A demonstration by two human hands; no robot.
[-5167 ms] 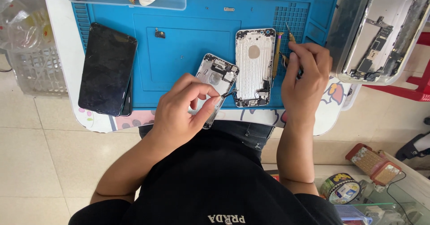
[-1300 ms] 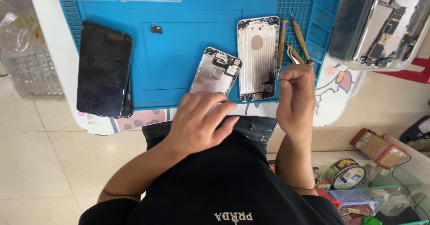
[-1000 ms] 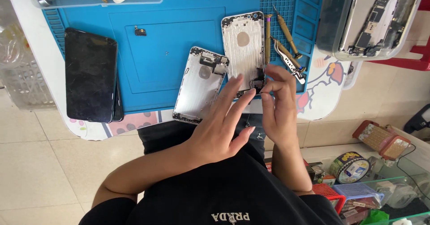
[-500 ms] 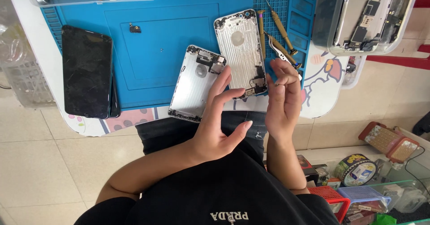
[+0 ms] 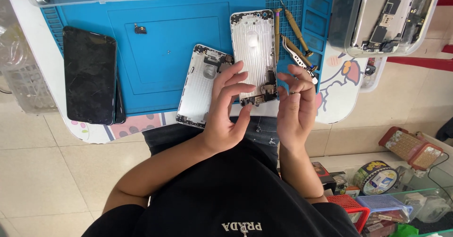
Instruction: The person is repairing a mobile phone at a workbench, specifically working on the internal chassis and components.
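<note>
The silver phone shell (image 5: 253,43) lay on the blue mat (image 5: 165,38). The left hand (image 5: 226,109) touched its lower end with fingers spread; the right hand (image 5: 295,105) pinched something too small to identify. A round yellow-topped tin (image 5: 376,177) sat on the floor, and a clear box (image 5: 384,17) was cut off above.

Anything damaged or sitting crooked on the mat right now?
The black phone at the mat's left edge shows fine cracks across its glass, and it overhangs the blue mat onto the table. The left silver phone housing lies tilted, its lower end off the mat. The left hand and right hand work at the upright housing.
</note>
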